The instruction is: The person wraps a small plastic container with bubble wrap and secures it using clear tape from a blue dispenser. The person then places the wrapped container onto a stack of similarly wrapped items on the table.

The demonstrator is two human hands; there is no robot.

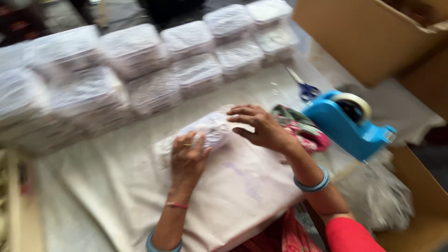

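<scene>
My left hand presses down on the near end of a clear plastic-wrapped packet of pale patterned cloth. My right hand grips the packet's far end, fingers curled over it. The packet lies on a board covered in pinkish-beige cloth resting across my lap. Both wrists wear blue bangles. The picture is blurred by motion.
Rows of similar wrapped packets are stacked along the back of the white sheet. A blue tape dispenser and blue-handled scissors lie to the right, beside folded floral fabric. Open cardboard boxes stand at right; loose plastic bags lie nearby.
</scene>
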